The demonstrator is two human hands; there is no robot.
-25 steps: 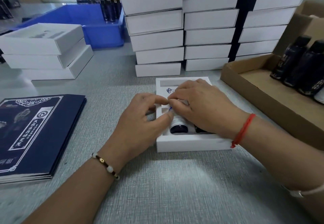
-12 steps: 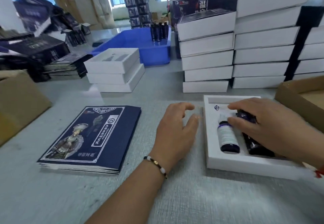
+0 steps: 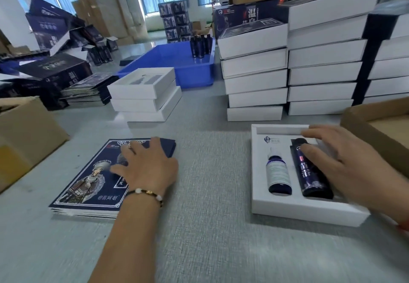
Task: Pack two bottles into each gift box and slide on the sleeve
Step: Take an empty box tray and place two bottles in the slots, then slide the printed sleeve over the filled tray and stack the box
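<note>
Grey woven cloth is covering the table (image 3: 210, 227), and behind it a bright storeroom is showing blue-tinted windows and stacked brown cartons. On the cloth the left hand (image 3: 146, 167) is lying flat with fingers spread, pressing on the top sleeve of a dark blue pile of sleeves (image 3: 88, 185) printed with a costumed figure; a beaded bracelet is circling that wrist. To the right, well apart from the pile, the right hand (image 3: 345, 167) is resting with relaxed, slightly parted fingers on the tall bottle (image 3: 309, 176), the upper fingertips reaching over the far rim of the white gift box (image 3: 298, 209). Both bottles are lying in the box's recesses side by side: the tall dark one on the right and the small bottle (image 3: 277, 174) with a pale label on the left, untouched. No sleeve is on this box yet. Just right of the box a shallow brown tray (image 3: 376, 123) is sitting at the table edge. Beyond the box, tall stacks (image 3: 287, 67) of white boxes are standing in columns, blocking the view behind. Left of them a short stack of three open boxes (image 3: 143, 96) is sitting before a blue bin (image 3: 177, 61) holding upright dark bottles. At far left a brown carton (image 3: 26, 134) is crowding the table edge, with more dark sleeves and printed cases heaped behind it.
</note>
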